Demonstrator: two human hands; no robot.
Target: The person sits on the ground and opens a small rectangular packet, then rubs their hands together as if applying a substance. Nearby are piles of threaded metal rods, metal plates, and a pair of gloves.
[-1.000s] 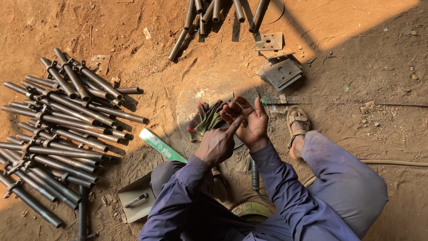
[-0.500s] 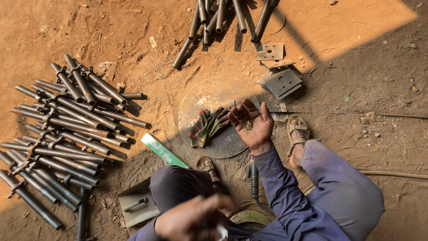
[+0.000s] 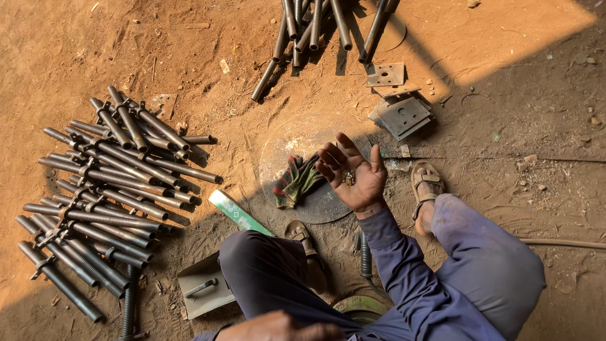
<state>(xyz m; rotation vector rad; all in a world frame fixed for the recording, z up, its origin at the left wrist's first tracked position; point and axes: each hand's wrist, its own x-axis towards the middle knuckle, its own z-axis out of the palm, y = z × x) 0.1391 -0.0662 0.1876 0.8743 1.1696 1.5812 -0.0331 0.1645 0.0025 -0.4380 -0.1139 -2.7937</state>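
Note:
My right hand (image 3: 351, 174) is held palm up over a round metal plate (image 3: 325, 211) lying on the dirt. Its fingers are spread, and a few small dark metal pieces (image 3: 348, 179) rest in the palm. Just left of it, a crumpled green and red cloth (image 3: 295, 181) lies on the plate. My left hand (image 3: 278, 328) is pulled back close to my body at the bottom edge. It is blurred and only partly visible, and I cannot make out anything in it.
A big pile of threaded steel rods (image 3: 107, 183) fills the left. More rods (image 3: 315, 25) lie at the top, with square steel plates (image 3: 401, 113) beside them. A green flat box (image 3: 238, 213) and a grey plate with a handle (image 3: 205, 290) lie by my knee.
My left hand has left my right palm and drawn back down to the bottom edge. My right hand stays over the plate, palm up and now uncovered.

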